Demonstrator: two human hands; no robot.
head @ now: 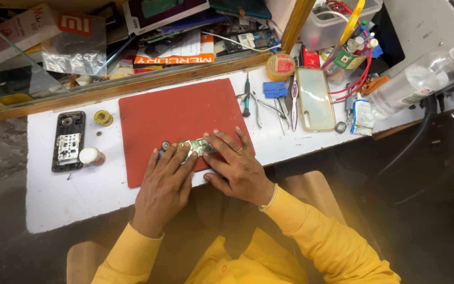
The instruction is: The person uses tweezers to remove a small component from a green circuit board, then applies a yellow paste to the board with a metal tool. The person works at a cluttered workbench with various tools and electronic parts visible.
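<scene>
A small green printed circuit board with metal shields [196, 146] lies near the lower edge of the flat red rubber work mat [179, 113], in the middle of the frame, and is pinned there from both sides. The left hand [165, 184] is laid on the mat with its fingers spread slightly and stretched forward, their tips resting on the board's left end, beside a small round grey part [165, 145]; the right hand [237, 165], which wears a ring, is laid with its fingers apart and its fingertips pressed on the board's right end. The board is held down rather than gripped, and no tool is held in either hand. As a judgement, the work is well begun: the board is already out of the opened black phone body [68, 141], which lies at the left of the frame on the white bench top [69, 194], while refitting appears not yet done. A small white-capped pot [89, 155] stands just beside that phone body and a yellow solder reel [103, 118] above it. To the right of the mat a dark-handled screwdriver [246, 97] and metal tweezers [269, 108] lie untouched, then a blue cloth [275, 89], a clear phone case [315, 98] and a round yellow tin [280, 66]. A clear plastic bottle [421, 79] lies at the upper right. Nothing stands between the hands and the board; the tools lie near, across the mat's right edge.
</scene>
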